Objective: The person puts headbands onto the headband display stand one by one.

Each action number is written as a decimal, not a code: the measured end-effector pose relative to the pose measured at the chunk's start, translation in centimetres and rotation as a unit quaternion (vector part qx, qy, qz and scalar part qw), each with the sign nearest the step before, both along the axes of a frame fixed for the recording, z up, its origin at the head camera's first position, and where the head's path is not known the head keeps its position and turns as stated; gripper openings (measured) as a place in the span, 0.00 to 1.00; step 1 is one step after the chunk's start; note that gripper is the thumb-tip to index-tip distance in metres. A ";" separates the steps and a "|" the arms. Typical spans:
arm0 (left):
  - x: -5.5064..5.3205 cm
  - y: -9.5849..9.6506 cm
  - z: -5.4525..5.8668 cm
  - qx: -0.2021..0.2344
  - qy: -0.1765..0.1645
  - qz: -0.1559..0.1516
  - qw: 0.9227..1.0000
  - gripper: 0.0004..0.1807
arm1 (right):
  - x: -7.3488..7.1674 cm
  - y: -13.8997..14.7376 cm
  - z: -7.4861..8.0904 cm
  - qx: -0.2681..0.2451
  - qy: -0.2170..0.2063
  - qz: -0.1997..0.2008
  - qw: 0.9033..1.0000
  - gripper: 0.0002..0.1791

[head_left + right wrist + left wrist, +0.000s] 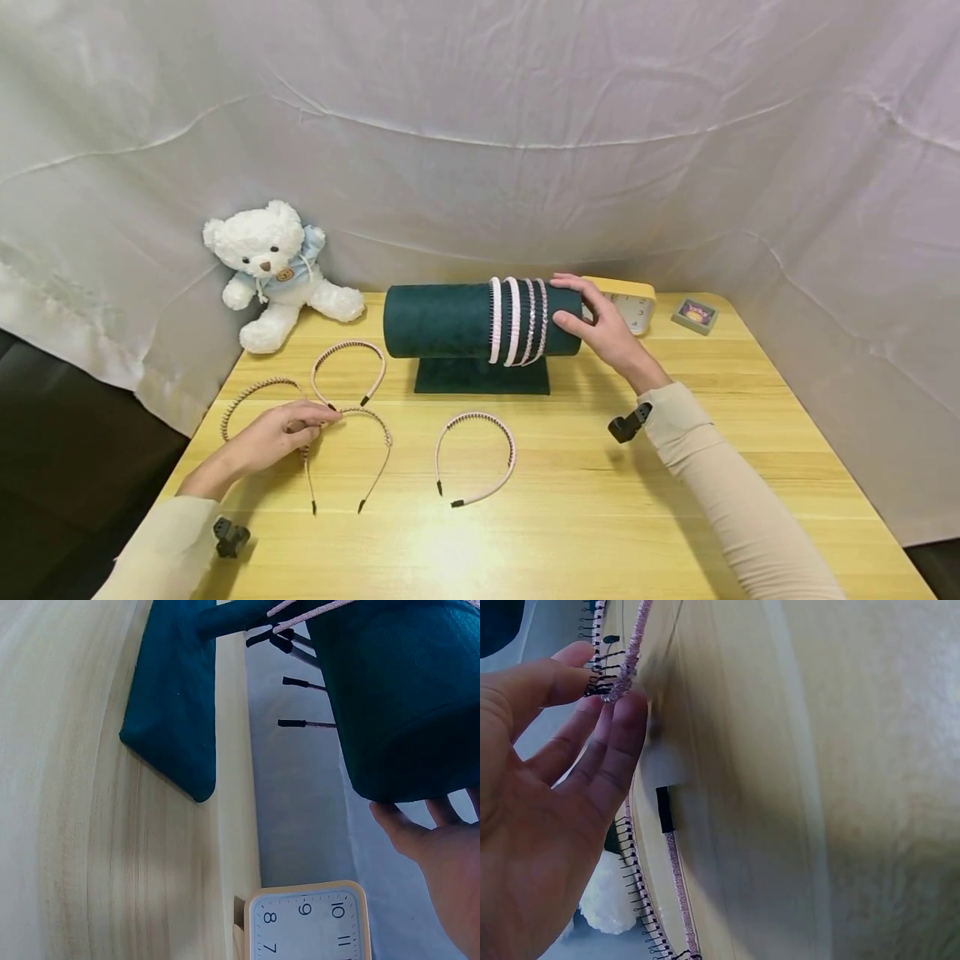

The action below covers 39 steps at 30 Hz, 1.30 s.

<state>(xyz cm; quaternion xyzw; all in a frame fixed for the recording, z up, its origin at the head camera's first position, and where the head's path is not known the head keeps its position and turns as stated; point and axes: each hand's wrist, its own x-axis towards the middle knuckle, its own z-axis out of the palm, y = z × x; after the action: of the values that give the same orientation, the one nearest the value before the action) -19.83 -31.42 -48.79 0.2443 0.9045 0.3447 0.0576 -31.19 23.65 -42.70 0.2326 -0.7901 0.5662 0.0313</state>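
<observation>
My left hand (273, 435) is at the left of the table, thumb and fingertips pinching a thin pink headband (639, 630) with black comb teeth. My right hand (609, 335) holds the right end of a dark green padded headband stand (442, 321), fingers over the top and thumb on the front. Around that roll sit several headbands: pale pink ones (495, 321) towards the middle and sparkly ones (532, 321) nearer my hand. Another headband (258, 385) lies partly hidden behind my left hand. A pink headband (349, 343) rests just beyond it.
In front of the stand lies one more pink headband (513, 446). At the back left sits a white teddy bear (262, 250) in a blue top. A yellow-framed clock (307, 922) stands behind my right hand, with a small grey box (695, 317) farther right. Grey cloth (480, 167) hangs behind.
</observation>
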 end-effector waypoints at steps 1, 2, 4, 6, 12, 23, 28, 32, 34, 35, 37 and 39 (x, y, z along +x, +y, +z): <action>0.0 0.0 0.0 0.006 -0.002 0.000 1.000 0.17 | 0.0 0.0 0.0 0.001 0.000 0.000 1.000 0.32; 0.0 -0.1 0.0 0.011 -0.004 -0.001 1.000 0.17 | 0.0 0.0 0.0 0.001 -0.001 -0.001 1.000 0.32; 0.0 -0.1 0.0 0.018 -0.007 0.001 1.000 0.18 | 0.0 0.0 0.0 0.002 -0.001 -0.001 1.000 0.32; 0.0 -0.2 0.0 0.021 -0.015 0.004 1.000 0.18 | 0.0 0.0 0.0 0.002 -0.002 -0.001 1.000 0.32; -0.1 -0.1 0.3 0.016 -0.053 0.013 0.998 0.21 | 0.0 0.0 0.0 0.002 -0.006 -0.001 1.000 0.32; -0.1 -0.5 0.5 0.032 -0.029 0.031 0.999 0.14 | 0.1 -0.1 0.1 -0.001 -0.008 0.000 1.000 0.32; -0.1 -0.6 0.8 0.030 -0.053 0.046 0.997 0.17 | 0.1 -0.1 0.1 0.000 -0.004 0.001 1.000 0.32; -0.1 -0.6 1.0 0.017 -0.067 0.053 0.996 0.19 | 0.1 -0.1 0.1 0.002 -0.005 -0.001 1.000 0.33; -0.1 -0.6 1.0 0.026 -0.084 0.053 0.995 0.19 | 0.1 -0.1 0.1 0.003 -0.004 -0.002 1.000 0.33; -0.1 -0.6 1.0 0.026 -0.086 0.053 0.995 0.19 | 0.1 -0.1 0.0 0.003 -0.004 -0.002 1.000 0.33; -0.1 -0.7 1.1 0.027 -0.084 0.052 0.995 0.18 | 0.1 -0.1 0.0 0.003 -0.004 -0.003 1.000 0.33; -0.1 -0.8 1.1 0.026 -0.074 0.053 0.995 0.17 | 0.1 -0.1 0.1 0.002 -0.004 -0.003 1.000 0.33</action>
<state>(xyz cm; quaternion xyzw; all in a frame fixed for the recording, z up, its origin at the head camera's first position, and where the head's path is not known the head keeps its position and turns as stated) -19.97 -32.20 -47.70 0.1710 0.9002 0.3879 0.0997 -31.14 23.58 -42.64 0.2281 -0.7922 0.5653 0.0287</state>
